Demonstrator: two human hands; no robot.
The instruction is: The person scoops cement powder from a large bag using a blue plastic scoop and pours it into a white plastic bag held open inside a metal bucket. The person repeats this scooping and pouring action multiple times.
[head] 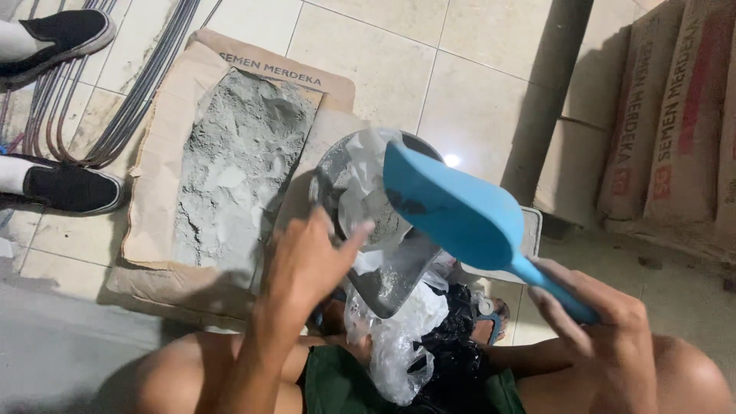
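Observation:
My right hand grips the handle of a blue plastic scoop, which is tipped over a grey metal bowl. A clear plastic bag lined into the bowl holds grey cement powder. My left hand holds the bag's edge at the bowl's left rim, fingers pinched on the plastic. The bowl rests on a scale-like platform, mostly hidden. More clear and black plastic bags lie between my knees.
A torn-open paper cement sack full of grey powder lies flat on the tiled floor at left. Another person's black shoes stand at far left beside bent steel rods. Stacked cement sacks lean at right.

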